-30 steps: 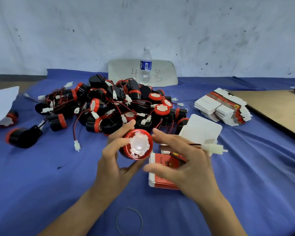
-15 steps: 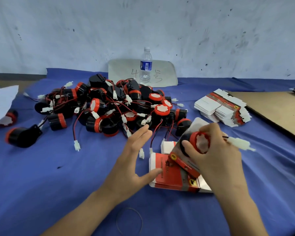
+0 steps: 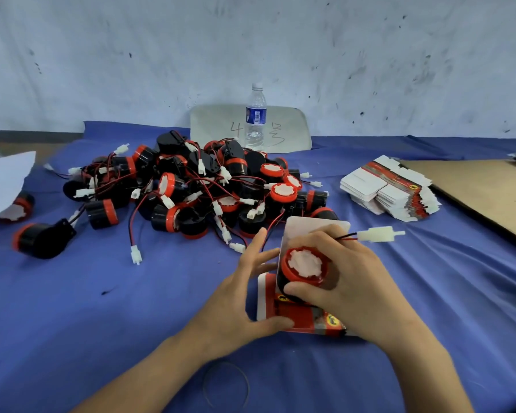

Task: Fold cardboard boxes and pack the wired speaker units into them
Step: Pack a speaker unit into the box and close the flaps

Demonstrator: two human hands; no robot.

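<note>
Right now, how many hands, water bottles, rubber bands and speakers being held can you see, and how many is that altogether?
2 hands: left hand, right hand
1 water bottle
1 rubber band
1 held speaker unit
Total: 5

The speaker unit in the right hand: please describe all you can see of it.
The speaker unit is round: a plastic-looking black body with a red rim around a white face turned toward the camera. The right hand grips its sides, over a red and white cardboard box. Red and black wires run to a white connector at the right.
</note>
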